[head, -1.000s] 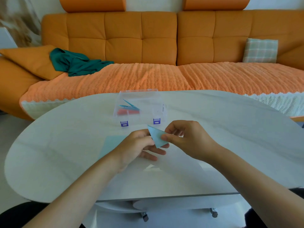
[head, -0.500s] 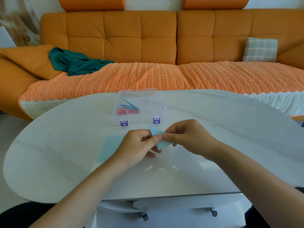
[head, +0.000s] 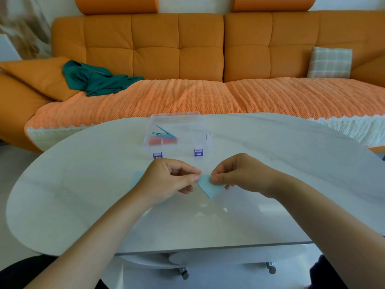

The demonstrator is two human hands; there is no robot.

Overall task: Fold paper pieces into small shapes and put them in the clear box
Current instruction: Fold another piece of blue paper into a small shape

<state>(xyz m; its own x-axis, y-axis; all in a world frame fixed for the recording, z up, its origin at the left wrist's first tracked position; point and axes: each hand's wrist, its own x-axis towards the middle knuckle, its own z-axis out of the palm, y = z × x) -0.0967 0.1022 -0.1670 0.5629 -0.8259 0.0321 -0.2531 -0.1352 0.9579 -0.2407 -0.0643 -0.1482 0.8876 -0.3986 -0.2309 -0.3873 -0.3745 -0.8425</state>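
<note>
A: Item held?
B: One light-blue paper piece (head: 209,187), folded to a triangle with its point down. It is held above the table (head: 83,184), in front of the clear box (head: 177,124) and apart from it. Its upper edge is partly hidden behind the thumbs.

A: Hands?
B: Left hand (head: 166,180): thumb and forefinger are pinched on the piece's left corner, with the remaining fingers curled beneath. Right hand (head: 239,174): thumb and forefinger are pinched on the right corner; the other fingers are mostly hidden.

A: Box contents?
B: Teal folded shapes (head: 164,131) are seen above a red one (head: 160,140), in the left part. Their count cannot be made out through the plastic. Two purple latches (head: 199,152) are noted on the near wall. Whether the lid is on cannot be told.

A: Other entries?
B: A flat blue sheet (head: 137,178), largely covered by the left hand. Behind the table: orange sofa (head: 156,49), green cloth (head: 93,80), checked cushion (head: 330,62). The table's near edge is partly covered by the forearms.
</note>
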